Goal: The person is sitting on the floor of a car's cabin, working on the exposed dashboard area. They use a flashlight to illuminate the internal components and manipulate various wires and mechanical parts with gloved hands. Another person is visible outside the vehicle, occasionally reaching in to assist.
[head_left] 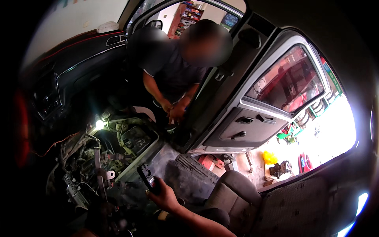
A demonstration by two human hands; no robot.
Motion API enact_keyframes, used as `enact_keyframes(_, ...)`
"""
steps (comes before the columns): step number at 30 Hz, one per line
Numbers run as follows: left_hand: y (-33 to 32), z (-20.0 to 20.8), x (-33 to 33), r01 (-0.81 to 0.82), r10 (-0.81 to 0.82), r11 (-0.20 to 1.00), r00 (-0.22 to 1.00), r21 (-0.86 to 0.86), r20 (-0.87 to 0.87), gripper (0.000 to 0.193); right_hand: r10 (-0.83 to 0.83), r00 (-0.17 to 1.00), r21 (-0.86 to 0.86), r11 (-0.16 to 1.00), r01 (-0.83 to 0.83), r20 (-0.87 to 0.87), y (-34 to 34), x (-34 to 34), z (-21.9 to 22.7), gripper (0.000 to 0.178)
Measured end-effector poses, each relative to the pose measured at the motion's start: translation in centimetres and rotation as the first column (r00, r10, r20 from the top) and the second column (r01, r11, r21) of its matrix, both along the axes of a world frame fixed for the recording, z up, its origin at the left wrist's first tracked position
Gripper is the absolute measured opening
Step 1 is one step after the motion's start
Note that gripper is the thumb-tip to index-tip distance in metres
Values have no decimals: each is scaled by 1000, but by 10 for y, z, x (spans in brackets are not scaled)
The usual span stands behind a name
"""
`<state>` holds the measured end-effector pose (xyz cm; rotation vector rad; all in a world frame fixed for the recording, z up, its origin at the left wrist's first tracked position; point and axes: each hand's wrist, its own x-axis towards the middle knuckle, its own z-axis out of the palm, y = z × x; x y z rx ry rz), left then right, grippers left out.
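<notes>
The head view looks down into the stripped cabin of a car, where the floor area ahead lies open and shows bare mechanical parts. The right hand (164, 194) comes up from the lower edge on a bare forearm and is closed around a small black handheld device (147, 176) with a red button on its face; the fingers wrap its lower end, and its upper end sticks up and to the left out of the fist, above the dark floor mat (189, 173). The left hand cannot be made out: the lower left corner is too dark to tell whether it is there or what it does. Just left of the device sits the exposed opening (118, 154), full of metal brackets, hoses and wiring, lit by a small bright work lamp (99, 125) at its upper left edge. A thin orange wire (53, 145) trails away from it to the left. Beyond the opening another person leans in through the far side, in a dark short-sleeved shirt (169, 67), both of their hands (173, 110) held together low near the door frame, well apart from the device. The dark dashboard (79, 71) runs along the upper left. To the right the open car door (252, 126) shows its grey inner panel and window, and a grey seat (233, 193) sits just right of the forearm. Outside, on the sunlit ground, lies a yellow cloth (269, 158).
</notes>
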<state>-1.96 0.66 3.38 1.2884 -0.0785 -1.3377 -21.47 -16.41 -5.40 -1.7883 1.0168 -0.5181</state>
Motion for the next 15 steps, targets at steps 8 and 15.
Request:
enact_keyframes(8, 7, -30, 8, -43, 50, 997, 993, -68, 104, 14, -22, 1000, 42, 999, 21, 10, -4, -3, 5, 59)
enact_keyframes(15, -2, -10, -4, -83, 78, 996, 990, 45, 115, 24, -17, 999, 1, 1000, 17, 30, 0, -3, 9, 62)
